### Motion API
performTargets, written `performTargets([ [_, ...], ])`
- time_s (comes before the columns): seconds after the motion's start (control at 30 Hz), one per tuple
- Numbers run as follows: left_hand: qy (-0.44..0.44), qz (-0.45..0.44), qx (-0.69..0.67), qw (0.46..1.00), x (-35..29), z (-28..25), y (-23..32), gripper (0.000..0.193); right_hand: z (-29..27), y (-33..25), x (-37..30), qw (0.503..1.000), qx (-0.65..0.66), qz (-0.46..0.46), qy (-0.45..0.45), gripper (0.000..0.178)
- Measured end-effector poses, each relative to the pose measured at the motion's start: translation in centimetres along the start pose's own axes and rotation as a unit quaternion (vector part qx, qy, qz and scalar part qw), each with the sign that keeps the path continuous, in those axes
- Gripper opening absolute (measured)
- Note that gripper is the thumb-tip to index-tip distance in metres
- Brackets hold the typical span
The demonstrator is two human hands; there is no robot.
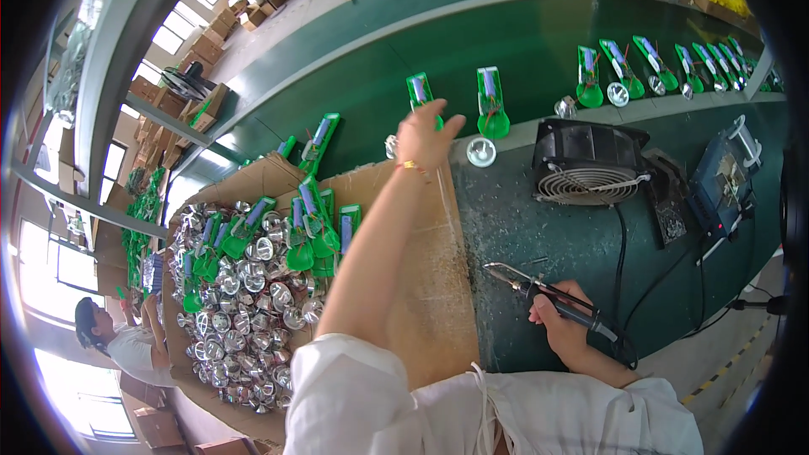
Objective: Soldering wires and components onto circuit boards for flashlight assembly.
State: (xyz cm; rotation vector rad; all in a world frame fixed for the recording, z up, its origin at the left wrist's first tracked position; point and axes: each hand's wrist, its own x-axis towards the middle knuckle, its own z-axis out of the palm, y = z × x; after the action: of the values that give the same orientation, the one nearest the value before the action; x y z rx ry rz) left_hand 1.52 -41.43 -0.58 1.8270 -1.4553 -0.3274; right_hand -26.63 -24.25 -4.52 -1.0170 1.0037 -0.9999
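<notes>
Above the green desk [514, 333], a soldering iron [581, 314] is clamped in the fingers of the right hand [563, 329] — and farther off, the left hand [427, 136] is held, fingers apart, over a green casing [417, 84] on the belt [543, 38].

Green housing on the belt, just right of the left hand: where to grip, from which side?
Probably pinch the green housing across its long straight sides, from above: it lies lengthwise, round end nearest, with both flanks looking free. Keep off the blue part exposed on top. Coming in low from the near side looks worse, since a silver reflector sits just off the round end.
</notes>
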Motion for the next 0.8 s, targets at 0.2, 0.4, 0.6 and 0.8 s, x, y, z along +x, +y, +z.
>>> performTargets([
  [0.2, 0.187, 0.121, 0.294, 0.93, -6.6, -12.1, -2.2, 0.026, -0.4, 0.2, 0.3, 0.999, -0.031, 0.005, -0.011, 0.014],
  [0.4, 0.081, 0.012, 0.372, 0.925, -14.3, -14.0, -7.0, 0.022, 0.5, 0.7, 0.2, 0.998, -0.048, -0.048, -0.014, 0.012],
  [0.6, 0.08, -0.046, 0.316, 0.944, -13.8, -13.9, -6.5, 0.023, 0.1, 0.5, 0.0, 0.994, -0.079, -0.076, 0.012, 0.015],
  [0.8, 0.121, 0.132, 0.334, 0.925, -13.8, -9.9, -1.2, 0.026, 0.2, 0.5, 0.3, 0.997, -0.055, -0.052, 0.002, 0.014],
])
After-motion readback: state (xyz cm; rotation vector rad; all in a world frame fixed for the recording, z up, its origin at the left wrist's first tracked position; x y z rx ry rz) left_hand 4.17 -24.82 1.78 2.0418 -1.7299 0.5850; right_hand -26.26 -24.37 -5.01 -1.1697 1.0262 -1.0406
